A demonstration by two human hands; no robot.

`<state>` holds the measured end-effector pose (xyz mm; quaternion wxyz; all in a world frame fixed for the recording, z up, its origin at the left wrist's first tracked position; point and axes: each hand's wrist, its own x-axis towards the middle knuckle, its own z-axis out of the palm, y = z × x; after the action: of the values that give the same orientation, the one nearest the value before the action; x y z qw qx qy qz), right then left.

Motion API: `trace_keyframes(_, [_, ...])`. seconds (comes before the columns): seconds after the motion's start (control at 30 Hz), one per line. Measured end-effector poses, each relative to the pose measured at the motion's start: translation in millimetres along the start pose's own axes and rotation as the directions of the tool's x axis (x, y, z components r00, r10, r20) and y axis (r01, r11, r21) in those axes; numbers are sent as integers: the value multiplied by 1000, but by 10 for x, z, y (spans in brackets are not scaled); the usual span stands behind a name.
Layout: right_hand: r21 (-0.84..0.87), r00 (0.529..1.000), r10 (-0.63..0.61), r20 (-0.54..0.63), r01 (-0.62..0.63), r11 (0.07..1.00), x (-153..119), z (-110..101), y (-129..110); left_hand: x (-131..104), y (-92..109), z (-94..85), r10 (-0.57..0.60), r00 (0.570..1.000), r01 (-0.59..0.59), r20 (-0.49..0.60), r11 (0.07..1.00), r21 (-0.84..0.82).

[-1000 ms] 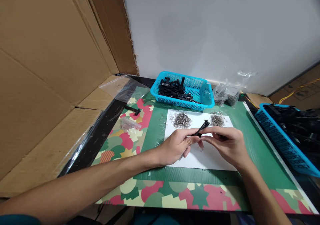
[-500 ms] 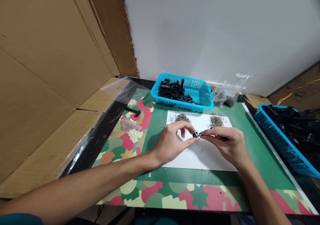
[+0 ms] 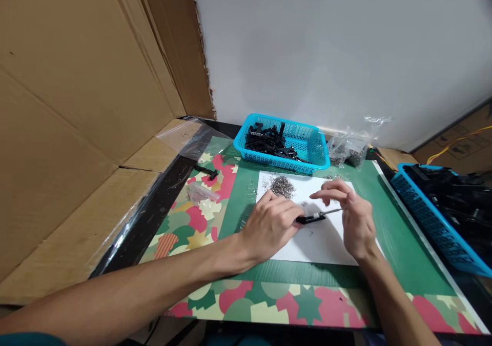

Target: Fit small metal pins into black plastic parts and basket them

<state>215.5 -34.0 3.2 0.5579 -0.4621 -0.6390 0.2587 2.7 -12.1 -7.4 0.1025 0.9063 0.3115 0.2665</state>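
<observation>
My left hand (image 3: 271, 225) is closed around a slim black plastic part (image 3: 312, 218), which sticks out to the right over the white paper (image 3: 323, 248). A small white piece shows on that part. In my right hand (image 3: 355, 218) is a thin grey metal-shafted tool that looks like a screwdriver (image 3: 332, 211). Its tip meets the black part near the right end, and its handle is hidden in the palm. The index finger of that hand reaches out to the left. Behind my hands lies a heap of tiny metal pieces (image 3: 283, 187), with a second heap (image 3: 333, 177) partly hidden by my right hand.
A blue basket (image 3: 280, 160) of black plastic parts stands at the back, another blue basket (image 3: 430, 223) at the right. Clear bags (image 3: 348, 151) of small pieces lean by the wall. One black part (image 3: 206, 171) and a small plastic bag (image 3: 202, 193) lie left.
My left hand has turned over, knuckles up, and a longer black part now shows from it. My right hand has drawn back to the right and raised its fingers, with the metal shaft now visible.
</observation>
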Motion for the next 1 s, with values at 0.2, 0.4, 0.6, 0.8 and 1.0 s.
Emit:
trace_keyframes(0.2, [-193, 997, 59, -54, -69, 979, -14, 200, -26, 24, -68, 22, -24, 1000, 24, 1, 999, -21])
trace_keyframes(0.4, [-222, 987, 2, -160, -38, 974, -2, 314, 63, 23, -41, 30, 55, 999, -55, 4, 998, 18])
trace_keyframes(0.6, [-270, 992, 11, -127, -45, 962, 13, 345, 76, 22, -36, 47, 85, 996, -83, -27, 994, 67])
trace_keyframes(0.8, [-343, 995, -47, -87, 15, 939, 25, 360, 43, 37, -18, 29, 83, 996, -81, -34, 996, 36])
trace_keyframes(1.0, [-377, 989, -143, -26, 123, 918, 9, 396, 51, 54, -19, 14, 49, 999, -49, -4, 999, 0])
